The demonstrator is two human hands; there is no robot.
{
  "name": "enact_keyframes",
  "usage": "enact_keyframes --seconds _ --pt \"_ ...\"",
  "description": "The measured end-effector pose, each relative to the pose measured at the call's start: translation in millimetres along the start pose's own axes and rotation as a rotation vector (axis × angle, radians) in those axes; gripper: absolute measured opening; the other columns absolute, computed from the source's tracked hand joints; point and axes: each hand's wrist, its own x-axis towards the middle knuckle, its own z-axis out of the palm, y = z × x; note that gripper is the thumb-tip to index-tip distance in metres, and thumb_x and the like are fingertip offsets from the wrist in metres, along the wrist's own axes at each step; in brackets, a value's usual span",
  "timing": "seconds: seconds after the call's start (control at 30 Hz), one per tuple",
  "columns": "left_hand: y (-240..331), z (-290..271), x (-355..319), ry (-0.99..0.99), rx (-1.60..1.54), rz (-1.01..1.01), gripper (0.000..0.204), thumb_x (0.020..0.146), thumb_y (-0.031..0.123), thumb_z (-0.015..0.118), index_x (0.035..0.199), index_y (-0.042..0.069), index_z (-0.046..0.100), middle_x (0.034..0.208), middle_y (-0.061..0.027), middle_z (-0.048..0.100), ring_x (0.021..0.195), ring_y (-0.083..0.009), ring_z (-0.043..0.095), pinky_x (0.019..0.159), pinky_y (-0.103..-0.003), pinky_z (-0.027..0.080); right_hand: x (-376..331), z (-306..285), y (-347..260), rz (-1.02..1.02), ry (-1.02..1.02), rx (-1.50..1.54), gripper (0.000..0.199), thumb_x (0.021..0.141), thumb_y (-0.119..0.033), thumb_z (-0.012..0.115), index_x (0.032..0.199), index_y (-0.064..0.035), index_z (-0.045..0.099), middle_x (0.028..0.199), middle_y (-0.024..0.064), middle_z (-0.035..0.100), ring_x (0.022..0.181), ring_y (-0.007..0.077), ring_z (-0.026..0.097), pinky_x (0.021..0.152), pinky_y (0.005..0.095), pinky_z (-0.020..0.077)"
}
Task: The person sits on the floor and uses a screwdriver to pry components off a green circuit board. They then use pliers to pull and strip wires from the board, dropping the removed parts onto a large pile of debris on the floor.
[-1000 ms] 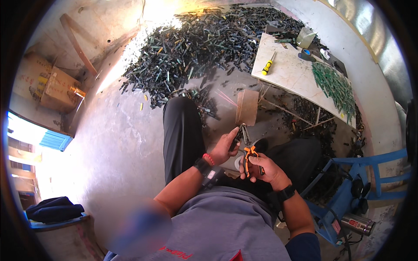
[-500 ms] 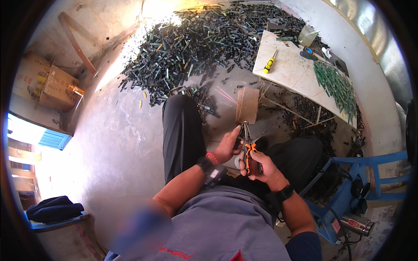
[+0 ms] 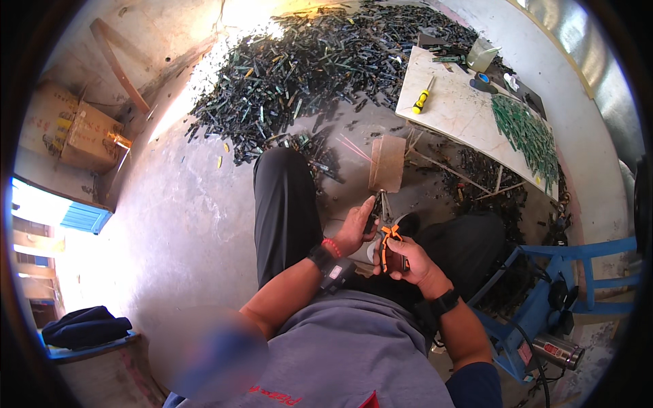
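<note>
My right hand (image 3: 415, 262) is closed around orange-and-black long-nose pliers (image 3: 390, 238), whose metal jaws point away from me. Beside the jaws, my left hand (image 3: 354, 228) pinches a small dark strip-like piece (image 3: 372, 216); its fingers hide much of it. Whether the jaws touch this piece is too small to tell. Just beyond the plier tips stands a brown board-like block (image 3: 387, 163), with thin pinkish sticks (image 3: 355, 148) to its left.
A big heap of dark strips (image 3: 292, 75) covers the far floor. On the low pale table (image 3: 435, 78) at right lie a yellow screwdriver (image 3: 422, 96), green strips (image 3: 522, 132) and a clear cup (image 3: 481, 56). A blue chair (image 3: 544, 299) stands near right; cardboard boxes (image 3: 92, 139) are at left.
The pliers have turned slightly in my right hand, and their orange handles sit at a somewhat different angle. My left hand has hardly moved.
</note>
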Motion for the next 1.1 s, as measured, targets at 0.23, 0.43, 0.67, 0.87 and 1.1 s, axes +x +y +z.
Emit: enact_keyframes --seconds 0.23,0.43,0.67,0.87,1.1 --pt "5.3 0.1 -2.6 0.001 -0.024 -0.007 0.041 0.085 0.002 0.046 0.123 -0.001 0.033 0.068 -0.0037 0.046 0.051 -0.0101 0.037 0.044 -0.024 0.031 -3.9 2.4 -5.4 0.011 -0.152 0.097 0.033 0.095 -0.031 0.049 0.108 -0.0014 0.052 0.089 0.0152 0.064 0.076 0.0278 0.067 0.042 0.0252 0.0486" --pt "2.6 -0.4 -2.6 -0.013 0.064 0.004 0.051 0.085 -0.006 0.046 0.133 -0.001 0.03 0.07 -0.0033 0.046 0.053 -0.0086 0.036 0.045 -0.023 0.032 -2.6 3.5 -2.7 0.011 -0.142 0.101 0.034 0.093 -0.033 0.05 0.106 -0.0019 0.054 0.087 0.0141 0.064 0.074 0.0265 0.066 0.041 0.0247 0.0475" --pt "-6.6 -5.7 2.5 -0.007 0.041 -0.007 0.055 0.078 -0.009 0.052 0.129 -0.004 0.032 0.071 -0.0077 0.051 0.054 -0.0132 0.043 0.048 -0.025 0.039 -0.3 0.1 1.6 0.017 -0.086 0.075 0.034 0.093 -0.035 0.05 0.101 -0.0025 0.056 0.082 0.0129 0.064 0.067 0.0219 0.065 0.039 0.0238 0.0445" --pt "-14.8 -10.3 2.4 -0.005 0.299 0.123 0.059 0.073 -0.011 0.054 0.128 -0.006 0.033 0.07 -0.0082 0.052 0.055 -0.015 0.046 0.05 -0.027 0.041 -4.1 -4.4 -0.8 0.032 -0.033 0.024 0.033 0.093 -0.034 0.051 0.098 -0.0019 0.056 0.079 0.013 0.063 0.061 0.0201 0.064 0.036 0.0222 0.0403" --pt "-4.5 -2.4 -4.6 0.062 -0.175 -0.114 0.03 0.089 0.011 0.052 0.115 -0.003 0.044 0.065 -0.0027 0.045 0.048 -0.0123 0.04 0.043 -0.027 0.031 -1.8 -10.3 -4.6 -0.126 0.302 -0.923 0.028 0.089 -0.024 0.057 0.08 0.0018 0.058 0.062 0.0107 0.061 0.056 0.0187 0.062 0.046 0.0307 0.0463"
